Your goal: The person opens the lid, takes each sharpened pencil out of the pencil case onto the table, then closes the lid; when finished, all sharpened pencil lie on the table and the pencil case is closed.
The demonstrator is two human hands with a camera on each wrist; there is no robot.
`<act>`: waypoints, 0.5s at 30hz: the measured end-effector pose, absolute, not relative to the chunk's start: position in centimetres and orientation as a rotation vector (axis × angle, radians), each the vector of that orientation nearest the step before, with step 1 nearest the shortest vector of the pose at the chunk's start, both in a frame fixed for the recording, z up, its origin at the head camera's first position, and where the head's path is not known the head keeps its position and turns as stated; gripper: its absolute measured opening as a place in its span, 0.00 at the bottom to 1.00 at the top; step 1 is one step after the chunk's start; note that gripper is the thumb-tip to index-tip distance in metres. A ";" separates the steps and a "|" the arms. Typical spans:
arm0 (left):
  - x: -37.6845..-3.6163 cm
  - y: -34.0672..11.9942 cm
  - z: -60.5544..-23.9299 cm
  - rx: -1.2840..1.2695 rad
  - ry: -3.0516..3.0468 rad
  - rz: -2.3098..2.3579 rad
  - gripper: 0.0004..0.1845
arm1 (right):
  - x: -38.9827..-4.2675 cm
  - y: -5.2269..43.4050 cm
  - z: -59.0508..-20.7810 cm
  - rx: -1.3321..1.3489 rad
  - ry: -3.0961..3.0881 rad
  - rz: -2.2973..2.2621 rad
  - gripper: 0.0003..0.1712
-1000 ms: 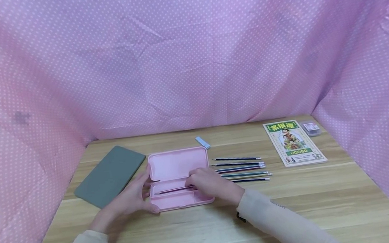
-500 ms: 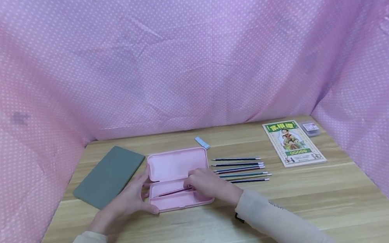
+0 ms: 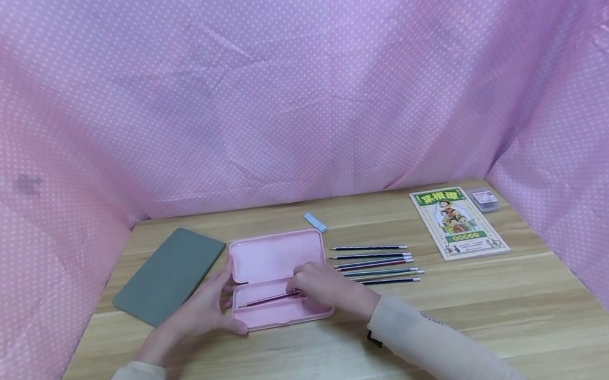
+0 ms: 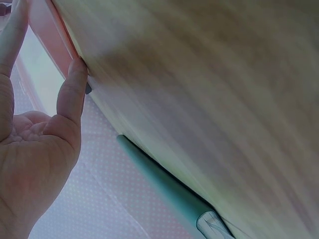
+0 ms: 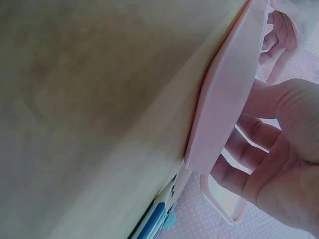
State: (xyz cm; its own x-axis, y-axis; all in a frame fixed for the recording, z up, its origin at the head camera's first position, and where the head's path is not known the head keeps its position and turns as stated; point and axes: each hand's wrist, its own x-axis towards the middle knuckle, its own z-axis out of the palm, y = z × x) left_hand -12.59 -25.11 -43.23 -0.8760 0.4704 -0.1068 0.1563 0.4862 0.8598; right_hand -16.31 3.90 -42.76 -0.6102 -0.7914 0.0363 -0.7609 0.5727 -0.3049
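A pink pencil case lies with its lid folded back on the table. My left hand spans its left end, the thumb at the front corner and the other fingers along the side. In the left wrist view, straight fingers touch the case wall. My right hand reaches into the case's tray and pinches a dark red pencil, whose tip points left. The pencil's other end is hidden under the hand. In the right wrist view, the fingers dip behind the pink wall.
Several pencils lie in a row right of the case. A light blue eraser-like strip sits behind it. A grey-green notebook lies left, close to my left hand. An illustrated booklet and a small clear box are at the far right.
The pencil in my right hand has tilted slightly, its tip moving lower and to the left within the tray. Both hands have otherwise hardly moved.
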 end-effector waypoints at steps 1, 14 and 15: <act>-12.6 -25.1 -43.2 0.527 2.404 1.343 0.79 | -16.3 3.9 -42.8 -1.333 2.691 -0.449 0.14; -12.5 -25.1 -43.2 0.499 2.414 1.322 0.79 | -16.3 4.1 -42.9 -1.351 2.689 -0.446 0.13; -12.5 -25.1 -43.2 0.501 2.415 1.322 0.79 | -16.3 4.1 -42.9 -1.346 2.687 -0.452 0.13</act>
State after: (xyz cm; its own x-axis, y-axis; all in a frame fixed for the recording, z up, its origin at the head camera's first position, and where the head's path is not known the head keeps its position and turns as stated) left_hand -12.51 -25.10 -43.22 -0.8794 0.4591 -0.1262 0.1409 0.5042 0.8520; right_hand -16.33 4.09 -42.88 -0.6033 -0.7964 0.0411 -0.7661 0.5645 -0.3075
